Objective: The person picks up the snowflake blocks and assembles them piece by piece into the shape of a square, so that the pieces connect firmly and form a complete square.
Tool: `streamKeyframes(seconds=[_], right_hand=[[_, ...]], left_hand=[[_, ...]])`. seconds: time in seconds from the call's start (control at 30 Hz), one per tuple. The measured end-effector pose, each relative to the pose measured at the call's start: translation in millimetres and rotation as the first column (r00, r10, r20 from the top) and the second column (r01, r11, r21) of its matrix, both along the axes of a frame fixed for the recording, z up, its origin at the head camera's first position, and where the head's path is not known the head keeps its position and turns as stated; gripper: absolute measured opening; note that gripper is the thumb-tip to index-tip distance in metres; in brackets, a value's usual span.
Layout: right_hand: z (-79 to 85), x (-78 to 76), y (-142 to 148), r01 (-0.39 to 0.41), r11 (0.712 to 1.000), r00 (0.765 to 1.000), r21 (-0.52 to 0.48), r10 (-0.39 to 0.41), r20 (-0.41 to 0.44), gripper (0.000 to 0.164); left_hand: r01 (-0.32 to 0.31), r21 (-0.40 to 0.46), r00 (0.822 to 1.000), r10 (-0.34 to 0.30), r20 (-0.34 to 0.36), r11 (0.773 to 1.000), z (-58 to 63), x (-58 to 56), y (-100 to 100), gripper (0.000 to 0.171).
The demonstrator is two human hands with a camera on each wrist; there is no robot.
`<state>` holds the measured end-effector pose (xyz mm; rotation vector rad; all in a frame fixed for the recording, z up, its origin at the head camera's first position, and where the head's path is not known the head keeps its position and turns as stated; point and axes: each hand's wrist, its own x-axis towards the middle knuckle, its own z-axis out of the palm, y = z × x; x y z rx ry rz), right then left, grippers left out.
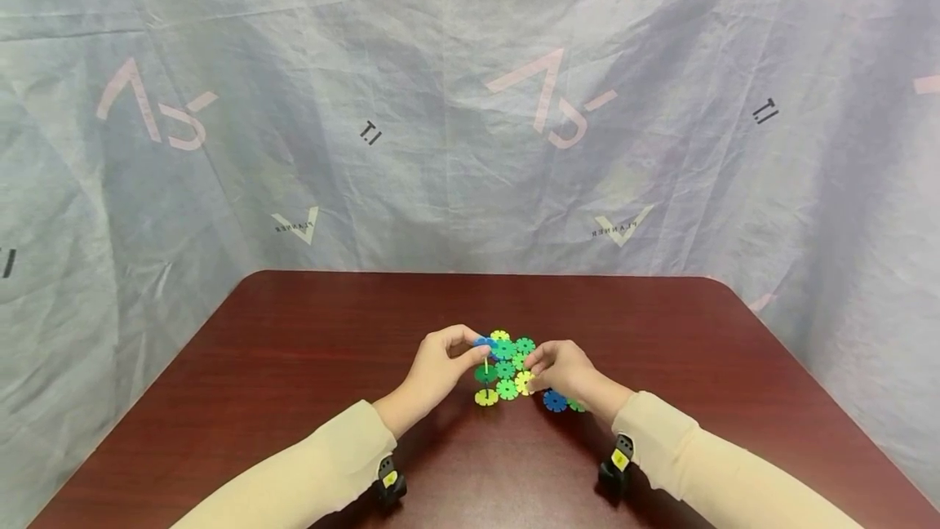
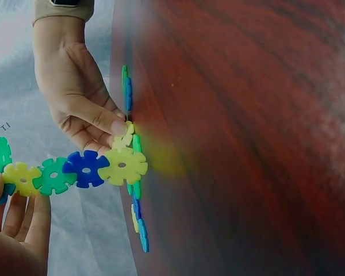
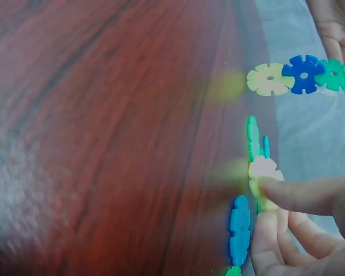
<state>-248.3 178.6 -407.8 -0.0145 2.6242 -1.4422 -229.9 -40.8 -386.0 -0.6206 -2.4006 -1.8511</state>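
My left hand [image 1: 441, 362] pinches a blue flower-shaped interlocking disc [image 1: 481, 342] at the top of a linked column. In the left wrist view the column has a yellow disc [image 2: 132, 171], a blue disc [image 2: 80, 178], a green disc [image 2: 49, 185] and another yellow disc [image 2: 27, 185]. My right hand [image 1: 569, 370] holds a yellow disc [image 3: 263, 169] between thumb and fingers, low near the table. Between the hands sit several joined green discs [image 1: 507, 389]. The thumb and fingers partly cover both gripped discs.
A blue disc [image 1: 555, 401] and a green disc lie on the table under the right wrist. The dark red wooden table [image 1: 330, 308] ends at a hanging grey-white sheet [image 1: 441, 186]. Both wrists carry small black devices [image 1: 390, 482].
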Motion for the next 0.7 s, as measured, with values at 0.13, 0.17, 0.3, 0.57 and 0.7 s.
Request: streamKeyframes(seconds=[0.13,0.17,0.3,0.57,0.7], right_hand=[[5.6,1.3,5.6,-0.083,0.993,0.997,-0.085,0.083,-0.001,0.015],[8.0,1.8,7.6,-0.112,0.988,0.994,-0.108,0.111,-0.009,0.015],[18.8,4.9,15.6,-0.209,0.957,0.978,-0.201,0.204,-0.049,0.021],[32.7,10.4,22.5,-0.242,0.918,0.97,-0.316,0.222,-0.099,0.029],[36.1,12.9,22.6,-0.217,0.916,0.975,-0.338,0.191,-0.11,0.03]], left_hand=[[-0.011,-0.001,1.0,0.011,-0.014,1.0,1.1,0.0,-1.2,0.01],[-0.012,-0.001,1.0,0.012,-0.013,1.0,1.6,0.0,-1.6,0.01],[-0.019,-0.009,1.0,0.019,-0.014,1.0,2.8,-0.4,-1.8,0.011],[-0.02,0.0,0.999,0.02,-0.028,1.0,2.7,0.4,0.1,0.012],[-0.032,-0.009,0.999,0.032,-0.029,0.999,1.2,1.3,1.5,0.012]])
